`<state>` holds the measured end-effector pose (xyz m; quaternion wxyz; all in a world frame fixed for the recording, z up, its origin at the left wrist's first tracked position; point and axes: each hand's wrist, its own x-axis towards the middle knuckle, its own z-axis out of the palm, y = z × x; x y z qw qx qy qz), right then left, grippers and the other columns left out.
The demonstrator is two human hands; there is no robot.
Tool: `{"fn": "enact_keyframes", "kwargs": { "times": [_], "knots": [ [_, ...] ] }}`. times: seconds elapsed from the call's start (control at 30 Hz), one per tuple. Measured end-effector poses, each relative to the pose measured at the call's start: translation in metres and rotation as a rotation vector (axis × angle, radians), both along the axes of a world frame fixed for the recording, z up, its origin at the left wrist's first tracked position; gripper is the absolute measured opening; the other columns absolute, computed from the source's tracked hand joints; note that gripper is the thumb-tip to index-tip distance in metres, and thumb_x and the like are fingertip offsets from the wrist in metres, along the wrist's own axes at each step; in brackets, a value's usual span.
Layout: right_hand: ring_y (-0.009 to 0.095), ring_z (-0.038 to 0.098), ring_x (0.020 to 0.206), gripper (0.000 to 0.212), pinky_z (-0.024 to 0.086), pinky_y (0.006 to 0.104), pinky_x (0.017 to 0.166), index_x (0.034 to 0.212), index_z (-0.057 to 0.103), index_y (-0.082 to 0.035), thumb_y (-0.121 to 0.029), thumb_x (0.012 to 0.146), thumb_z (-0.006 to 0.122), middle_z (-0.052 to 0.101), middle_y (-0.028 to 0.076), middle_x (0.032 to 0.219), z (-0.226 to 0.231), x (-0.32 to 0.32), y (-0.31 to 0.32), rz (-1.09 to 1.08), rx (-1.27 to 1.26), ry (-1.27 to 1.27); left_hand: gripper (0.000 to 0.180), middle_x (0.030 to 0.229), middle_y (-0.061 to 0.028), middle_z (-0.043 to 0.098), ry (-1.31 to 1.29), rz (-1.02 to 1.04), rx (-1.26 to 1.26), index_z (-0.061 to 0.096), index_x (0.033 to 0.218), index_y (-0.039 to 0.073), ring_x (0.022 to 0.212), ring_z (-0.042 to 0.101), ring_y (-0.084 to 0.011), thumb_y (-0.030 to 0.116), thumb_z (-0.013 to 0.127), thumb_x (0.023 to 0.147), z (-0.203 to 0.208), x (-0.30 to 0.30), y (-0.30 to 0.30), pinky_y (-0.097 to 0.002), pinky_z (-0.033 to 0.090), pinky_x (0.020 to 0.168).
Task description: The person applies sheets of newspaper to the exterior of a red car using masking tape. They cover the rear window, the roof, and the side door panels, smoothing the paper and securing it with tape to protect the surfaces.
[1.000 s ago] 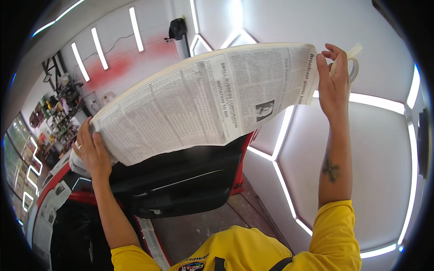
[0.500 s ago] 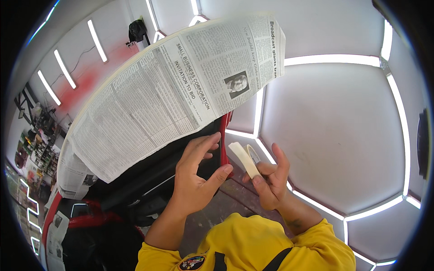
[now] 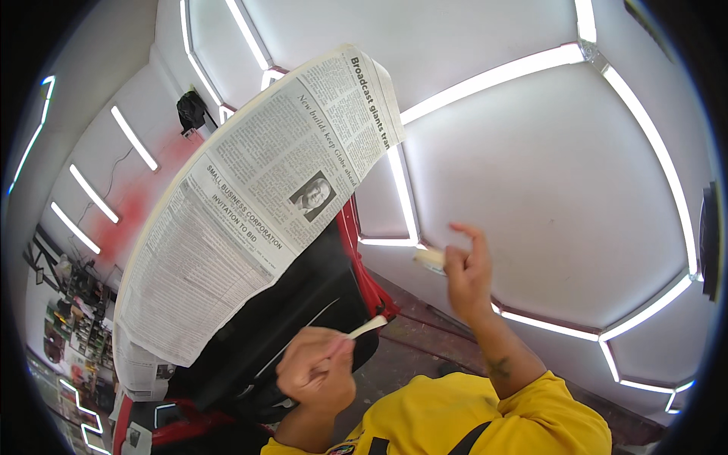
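My left hand [image 3: 315, 371] is closed, pinching a short pale strip of masking tape [image 3: 369, 327] that sticks out from the fingertips to the right. Up and to the right, my right hand [image 3: 469, 277] holds a cream-coloured tape roll [image 3: 431, 259], slightly blurred, with the index finger raised. The strip and the roll are apart. A printed newspaper sheet [image 3: 220, 250] lies along the upper part of a red car door [image 3: 353, 231], ahead of my left hand. Below the sheet shows the door's black inner panel [image 3: 303, 284].
White panels framed by bright light bars [image 3: 516, 76] stand to the right and ahead. At the far left are cluttered shelves [image 3: 72, 311] and a wall with red paint marks [image 3: 129, 216]. A dark stained floor [image 3: 402, 345] shows beyond the door's edge.
The tape strip is now in my left hand, which has closed and moved lower. My right hand has moved up with the roll. The view has shifted, placing the newspaper farther left.
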<state>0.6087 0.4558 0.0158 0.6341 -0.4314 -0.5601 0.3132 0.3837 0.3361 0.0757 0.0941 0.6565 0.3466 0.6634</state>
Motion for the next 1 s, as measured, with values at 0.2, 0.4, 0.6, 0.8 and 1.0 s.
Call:
{"fn": "enact_keyframes", "kwargs": {
  "times": [0.2,0.4,0.6,0.8,1.0],
  "knots": [
    [0.012,0.049,0.090,0.042,0.042,0.0269,0.082,0.145,0.056,-0.009,-0.024,0.108,0.066,0.051,0.002,0.104,0.014,-0.016,-0.004,0.688,0.045,0.431,0.025,0.092,-0.0139,0.077,0.443,0.032,-0.014,0.077,0.097,0.000,0.083,0.075,-0.0263,-0.009,0.088,0.076,0.063,0.010,0.020,-0.0320,0.060,0.071],
    [0.016,0.050,0.107,0.021,0.040,0.0335,0.097,0.112,0.075,-0.005,-0.018,0.097,0.082,0.051,0.005,0.118,0.024,-0.019,0.011,0.851,0.289,0.361,0.035,0.104,-0.0151,0.077,0.755,0.111,-0.073,0.077,0.110,0.003,0.095,0.076,-0.0304,-0.003,0.090,0.078,0.095,0.039,0.034,-0.0353,0.061,0.081],
    [0.013,0.058,0.099,0.040,0.048,0.0293,0.094,0.134,0.058,-0.004,-0.019,0.102,0.077,0.054,0.006,0.119,0.015,-0.019,0.067,0.693,0.053,0.885,0.073,0.143,-0.0227,0.061,1.177,0.479,0.382,0.047,0.158,0.019,0.128,0.062,-0.0453,0.014,0.081,0.094,0.185,0.038,0.043,-0.0493,0.057,0.101],
    [0.010,0.060,0.096,0.084,0.053,0.0254,0.086,0.161,0.028,-0.005,-0.016,0.097,0.081,0.056,0.009,0.120,0.051,-0.041,0.097,0.631,-0.083,1.044,0.042,0.134,-0.0104,0.072,1.683,0.549,0.274,0.077,0.124,0.015,0.135,0.061,-0.0352,0.011,0.087,0.084,0.274,0.073,0.121,-0.0485,0.055,0.106],
    [0.009,0.061,0.082,0.091,0.052,0.0246,0.068,0.163,0.023,-0.004,-0.011,0.095,0.083,0.065,0.010,0.114,0.101,-0.066,0.127,0.782,-0.108,1.247,0.044,0.137,-0.0058,0.071,1.927,0.579,0.257,0.079,0.121,0.016,0.139,0.058,-0.0320,0.017,0.090,0.078,0.292,0.090,0.163,-0.0477,0.048,0.114]
  ]
}}
